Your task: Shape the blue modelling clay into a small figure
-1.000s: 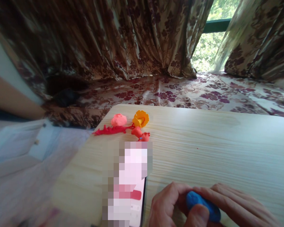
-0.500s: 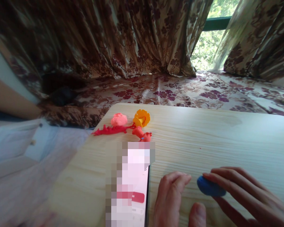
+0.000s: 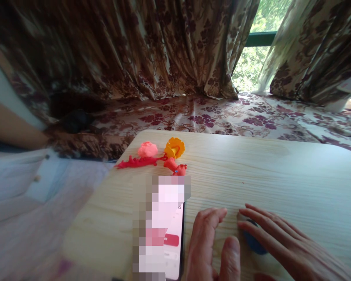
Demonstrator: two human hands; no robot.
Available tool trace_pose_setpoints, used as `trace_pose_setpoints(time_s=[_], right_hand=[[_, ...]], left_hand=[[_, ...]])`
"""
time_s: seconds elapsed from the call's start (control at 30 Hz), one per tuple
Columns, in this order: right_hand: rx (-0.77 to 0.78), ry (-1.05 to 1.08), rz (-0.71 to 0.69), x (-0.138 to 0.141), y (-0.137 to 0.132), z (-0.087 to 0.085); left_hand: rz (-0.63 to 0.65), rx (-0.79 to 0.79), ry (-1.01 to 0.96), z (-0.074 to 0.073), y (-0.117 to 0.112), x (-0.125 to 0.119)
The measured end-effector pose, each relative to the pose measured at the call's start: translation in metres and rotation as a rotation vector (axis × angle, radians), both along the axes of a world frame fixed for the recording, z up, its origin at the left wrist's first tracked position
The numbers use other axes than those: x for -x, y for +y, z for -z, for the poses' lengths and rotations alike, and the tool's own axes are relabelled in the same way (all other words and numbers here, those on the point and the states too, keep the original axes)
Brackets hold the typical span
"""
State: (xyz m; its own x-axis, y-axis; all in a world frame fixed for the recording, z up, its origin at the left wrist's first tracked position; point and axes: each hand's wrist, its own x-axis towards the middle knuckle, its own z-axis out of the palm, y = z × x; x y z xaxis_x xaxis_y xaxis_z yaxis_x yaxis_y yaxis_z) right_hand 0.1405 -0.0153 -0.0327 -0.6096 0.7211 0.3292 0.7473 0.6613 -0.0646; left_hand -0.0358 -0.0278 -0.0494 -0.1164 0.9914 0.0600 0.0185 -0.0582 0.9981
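My right hand (image 3: 283, 244) lies flat at the near edge of the light wooden table (image 3: 266, 171), its stretched fingers pressing down on a blue clay lump (image 3: 253, 242) that shows only partly beneath them. My left hand (image 3: 212, 246) rests just left of the lump, fingers and thumb extended on the wood, holding nothing. A phone (image 3: 167, 230) with a lit pink-and-white screen lies directly left of my left hand.
Small clay pieces sit at the table's far left corner: a pink lump (image 3: 148, 149), an orange flower shape (image 3: 174, 147), a red strip (image 3: 136, 161) and a red-orange figure (image 3: 175, 167). Floral cloth (image 3: 222, 117) and brown curtains (image 3: 134, 47) lie beyond; a window (image 3: 251, 58) shows at right.
The blue clay went from a pinch between both hands down onto the table. My right fingers flattened over it and my left hand let go and opened beside it.
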Motion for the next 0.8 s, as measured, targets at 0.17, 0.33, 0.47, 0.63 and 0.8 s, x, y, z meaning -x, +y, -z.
trace_pose_setpoints(time_s=[0.17, 0.33, 0.47, 0.63, 0.8], right_hand=[[0.025, 0.101, 0.115, 0.015, 0.013, -0.005], [0.029, 0.002, 0.057, 0.010, 0.004, 0.000], [0.072, -0.105, -0.191, 0.012, 0.003, 0.001], [0.114, -0.045, 0.124, 0.012, 0.026, 0.000], [0.092, -0.136, -0.008, 0.015, 0.007, 0.010]], left_hand=[[0.002, -0.016, 0.021, -0.001, 0.001, 0.001], [0.028, -0.013, 0.002, 0.001, 0.001, 0.003], [0.030, -0.031, -0.022, 0.003, 0.002, 0.003], [0.020, -0.050, -0.025, 0.005, 0.002, 0.003], [0.021, -0.066, -0.034, 0.006, 0.003, 0.003]])
